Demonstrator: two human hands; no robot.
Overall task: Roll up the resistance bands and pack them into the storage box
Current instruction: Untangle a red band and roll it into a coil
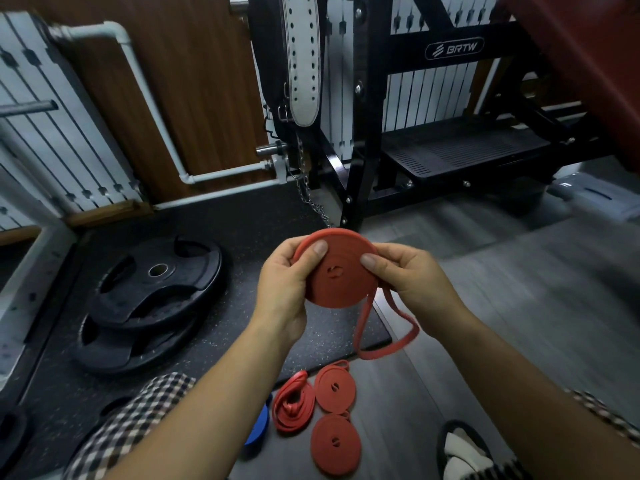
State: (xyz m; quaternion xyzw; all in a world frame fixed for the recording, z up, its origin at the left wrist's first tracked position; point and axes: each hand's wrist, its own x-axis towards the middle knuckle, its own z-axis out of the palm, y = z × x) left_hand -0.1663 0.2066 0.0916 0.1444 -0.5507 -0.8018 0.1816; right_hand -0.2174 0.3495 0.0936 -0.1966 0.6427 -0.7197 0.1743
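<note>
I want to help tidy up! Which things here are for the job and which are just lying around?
For the job: half-rolled red band, in the left hand and right hand; two rolled red bands; loose red band; blue band.
Just lying about: weight plates; white belt; chain.

"BRTW" on black rack crossbar (453, 49)

We record a single view, head-worn and wide-angle, facing forward and steeply down. The left hand (287, 289) and right hand (412, 282), gripping the red band roll (341, 275), sit close at frame centre. The floor (519, 306) fills the lower half, the black rack (367, 133) the upper right.
</note>
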